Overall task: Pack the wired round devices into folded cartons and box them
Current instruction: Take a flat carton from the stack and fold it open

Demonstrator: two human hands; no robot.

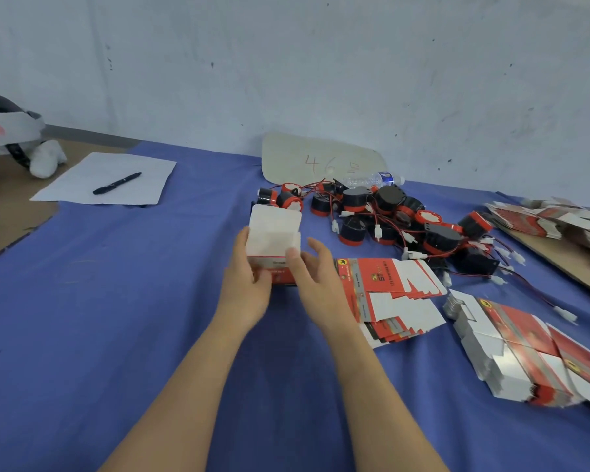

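Holding one carton (274, 245) upright over the blue cloth (116, 301), near the middle of the table. The left hand (249, 287) grips its lower left side, fingers curled round the red bottom part. White top flaps are open and point up and away. The right hand (315, 277) sits at the carton's right edge with its thumb (292, 257) touching the front near the flap fold. The other fingers are fairly straight, spread apart and off the carton.

The round devices (389, 212) lie in a heap just behind and to the right of the carton. They are black with red rims, and their red-black wires and white plugs are tangled and trail off to the right. None of them can be seen in the carton.

A stack of flat cartons (392, 287) lies just beside the right hand. A second stack (511, 349) lies further right, near the table edge. More flat ones (559, 218) sit on a brown board at far right.

A water bottle (372, 179) lies on its side behind the heap. A cardboard sign (321, 158) with "46" on it leans on the wall. A paper sheet (106, 178) with a black pen (116, 183) on it is at back left. A grey-white headset (7, 127) is at far left, blurred.
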